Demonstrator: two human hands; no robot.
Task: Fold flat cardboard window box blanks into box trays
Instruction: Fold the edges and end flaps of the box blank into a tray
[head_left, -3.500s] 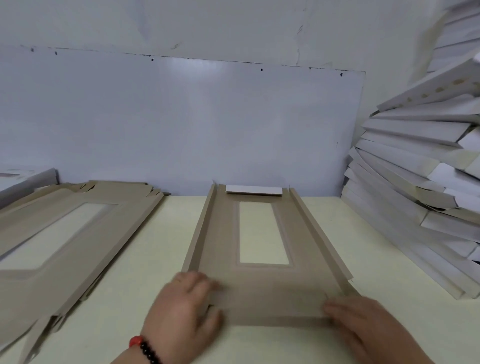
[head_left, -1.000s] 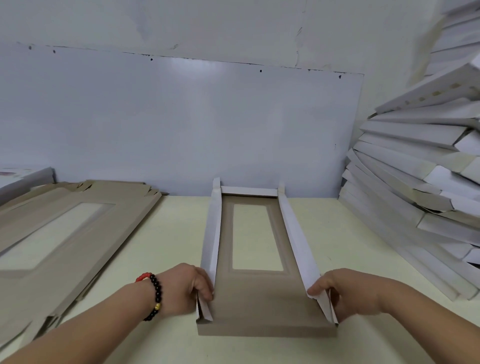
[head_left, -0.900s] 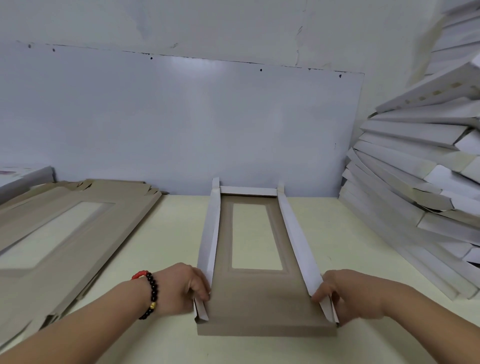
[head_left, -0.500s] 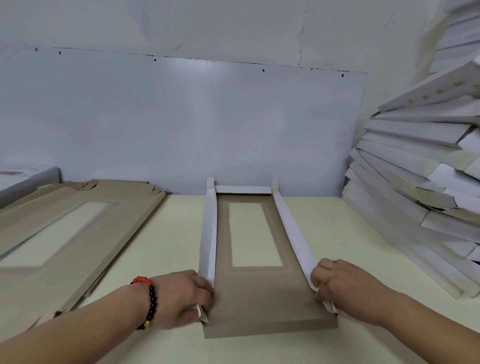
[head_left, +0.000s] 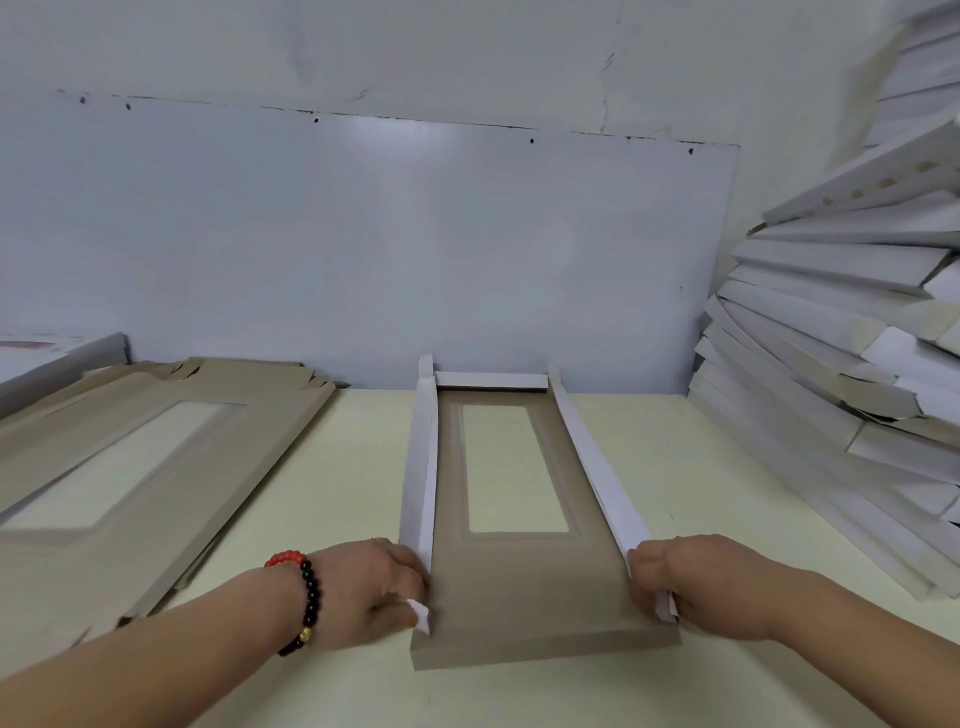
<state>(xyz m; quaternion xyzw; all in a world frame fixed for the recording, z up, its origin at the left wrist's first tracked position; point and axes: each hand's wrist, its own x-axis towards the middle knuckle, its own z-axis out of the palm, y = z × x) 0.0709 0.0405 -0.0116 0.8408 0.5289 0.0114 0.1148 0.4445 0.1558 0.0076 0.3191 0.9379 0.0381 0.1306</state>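
A brown cardboard window box blank lies lengthwise on the pale table in front of me, its rectangular window toward the far end. Both long side walls stand up, white side out: the left wall and the right wall. A short white end flap is raised at the far end. My left hand grips the near end of the left wall. My right hand grips the near end of the right wall. The near end panel lies flat.
A stack of flat brown window blanks lies on the table at the left. A tall leaning pile of folded white trays fills the right side. A white board stands against the wall behind the pale table.
Earlier both hands pressed the flat near panel with the side walls low. Since then the side walls were folded upright and narrowed; in the last second both hands stayed at their near ends.
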